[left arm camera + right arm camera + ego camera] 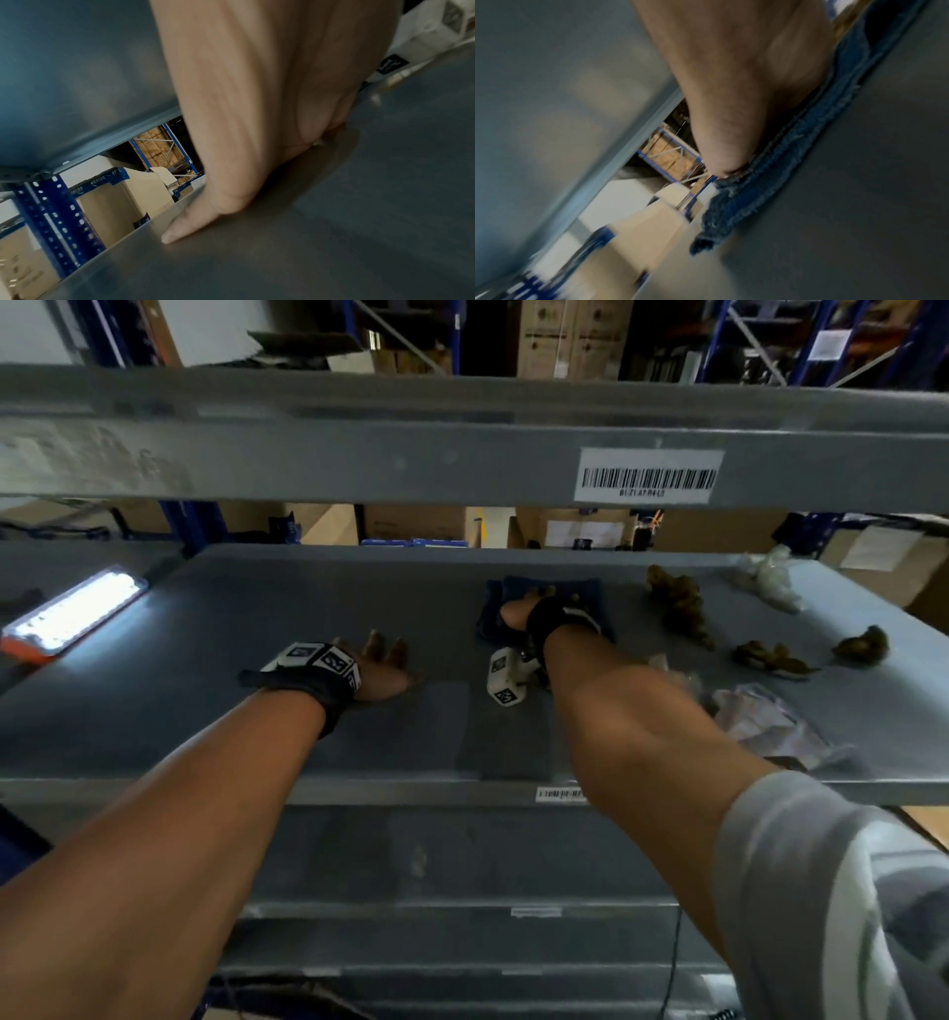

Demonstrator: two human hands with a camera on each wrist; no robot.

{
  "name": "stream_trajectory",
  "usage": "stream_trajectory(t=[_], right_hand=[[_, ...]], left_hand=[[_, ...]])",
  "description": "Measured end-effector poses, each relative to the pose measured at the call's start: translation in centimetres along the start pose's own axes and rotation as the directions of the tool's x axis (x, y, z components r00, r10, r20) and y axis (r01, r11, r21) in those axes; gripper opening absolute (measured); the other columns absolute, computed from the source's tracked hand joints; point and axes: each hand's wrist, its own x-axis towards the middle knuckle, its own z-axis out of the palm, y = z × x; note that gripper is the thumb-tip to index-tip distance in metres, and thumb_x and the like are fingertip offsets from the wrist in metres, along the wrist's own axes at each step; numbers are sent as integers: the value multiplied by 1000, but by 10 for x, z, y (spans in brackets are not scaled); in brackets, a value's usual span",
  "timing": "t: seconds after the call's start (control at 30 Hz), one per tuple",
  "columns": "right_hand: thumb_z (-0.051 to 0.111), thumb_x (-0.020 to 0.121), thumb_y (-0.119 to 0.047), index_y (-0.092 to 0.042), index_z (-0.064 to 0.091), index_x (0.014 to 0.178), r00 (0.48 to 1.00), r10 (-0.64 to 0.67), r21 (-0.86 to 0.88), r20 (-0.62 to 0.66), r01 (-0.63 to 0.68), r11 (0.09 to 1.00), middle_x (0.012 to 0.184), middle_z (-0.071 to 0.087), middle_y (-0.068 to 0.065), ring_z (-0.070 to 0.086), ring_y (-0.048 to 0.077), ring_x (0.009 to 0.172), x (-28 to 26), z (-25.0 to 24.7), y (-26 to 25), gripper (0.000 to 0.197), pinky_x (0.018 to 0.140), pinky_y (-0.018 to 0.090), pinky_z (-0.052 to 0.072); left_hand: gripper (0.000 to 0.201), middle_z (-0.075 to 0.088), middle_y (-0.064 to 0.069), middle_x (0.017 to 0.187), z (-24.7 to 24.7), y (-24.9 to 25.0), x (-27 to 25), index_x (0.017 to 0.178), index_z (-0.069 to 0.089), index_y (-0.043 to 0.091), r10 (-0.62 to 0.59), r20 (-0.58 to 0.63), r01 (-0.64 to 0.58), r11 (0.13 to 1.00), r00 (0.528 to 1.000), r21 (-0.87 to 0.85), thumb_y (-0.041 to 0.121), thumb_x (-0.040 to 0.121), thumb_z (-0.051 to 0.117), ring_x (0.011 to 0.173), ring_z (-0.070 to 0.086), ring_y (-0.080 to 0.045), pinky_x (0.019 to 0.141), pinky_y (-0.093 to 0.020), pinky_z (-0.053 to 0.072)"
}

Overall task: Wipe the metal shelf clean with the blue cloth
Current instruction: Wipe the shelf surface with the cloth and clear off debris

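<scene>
- Cloth first: your blue cloth (549,593) lies flat on the metal shelf (308,608), toward the back edge and a little right of the middle, with your right hand (539,616) on top of it.
- Right fingers (721,162) lie spread and pressing down on the fabric; in the right wrist view they bear on the cloth's frayed edge, and nothing shows them curled round it.
- Your left hand (377,667) rests flat on bare shelf to the left of the cloth, fingers straight, holding nothing; it looks like a brace.
- Judging progress: wiping is under way, with the cloth down and pressed. You cannot read from these views which parts are already clean; the grey surface looks much the same all over.
- What is plainly left is the right side. Brown crumpled scraps (678,603) lie just right of the cloth, more brown bits (770,657) and another lump (862,644) sit farther right, clear plastic wrapping (765,577) lies near the back right corner, and a crumpled film (770,721) sits by the front edge.
- Those will likely need clearing or sweeping aside before that stretch can be wiped.
- A lit work lamp (77,613) sits on the left end, well apart from both hands; the strip beneath it is probably unwiped too.
</scene>
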Motion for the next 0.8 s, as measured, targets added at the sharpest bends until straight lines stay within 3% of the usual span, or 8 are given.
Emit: stream_trajectory(t=[0.1, 0.23, 0.4, 0.53, 0.63, 0.7, 0.8], right_hand=[[46, 91, -61, -30, 1, 160, 992, -120, -30, 31, 121, 992, 167, -11, 1, -8, 42, 151, -78, 8, -34, 88, 120, 62, 1], [34, 96, -58, -30, -2, 160, 969, -215, -40, 121, 221, 975, 166, -15, 0, -16, 42, 150, -108, 34, -59, 78, 120, 60, -10], [26, 99, -58, -31, -2, 160, 959, -241, -110, 151, 258, 960, 167, -15, 0, -17, 44, 149, -141, 42, -47, 72, 119, 61, -10], [19, 100, -58, -33, -2, 160, 955, -258, -158, 148, 280, 947, 167, -14, -2, -13, 42, 151, -166, 40, -15, 68, 121, 59, -8], [18, 100, -60, -35, -1, 159, 956, -267, -197, 121, 287, 937, 167, -13, -4, -10, 41, 152, -179, 38, 10, 67, 121, 58, -6], [18, 101, -60, -36, 0, 159, 952, -289, -199, 101, 304, 932, 167, -11, -6, -8, 39, 152, -183, 35, 29, 65, 121, 57, -5], [17, 100, -60, -39, 0, 158, 958, -270, -188, 93, 283, 941, 167, -11, -8, -8, 35, 153, -189, 29, 54, 64, 122, 55, -5]], left_hand=[[79, -11, 4, 168, 6, -3, -6, 160, 1, 41, 26, -29, -23, 996, 999, 84, 79, 93, 22, 152, -14, -40, 121, -54, -6], [72, -14, 8, 167, 9, -14, -7, 158, -3, 44, 43, -27, -41, 995, 999, 89, 72, 96, 23, 153, -15, -38, 123, -58, -4], [61, -15, 0, 168, 17, -7, -37, 161, -5, 28, 34, -93, -24, 994, 995, 107, 50, 108, 19, 153, -11, -39, 123, -50, -3], [66, -15, -3, 168, 21, -13, -40, 161, -4, 28, 76, -96, -63, 989, 992, 133, 58, 106, 16, 152, -9, -45, 124, -52, -3], [86, -15, -1, 168, 24, -27, -26, 160, -6, 33, 112, -74, -100, 984, 991, 149, 76, 88, 11, 153, -6, -43, 124, -56, -1], [93, -15, 1, 168, 26, -34, -12, 160, -5, 36, 118, -77, -104, 981, 990, 166, 79, 79, 7, 154, -6, -41, 123, -56, -2], [89, -14, -1, 168, 32, -25, -29, 160, -4, 34, 93, -102, -77, 986, 990, 149, 78, 84, 11, 154, -9, -37, 123, -55, -3]])
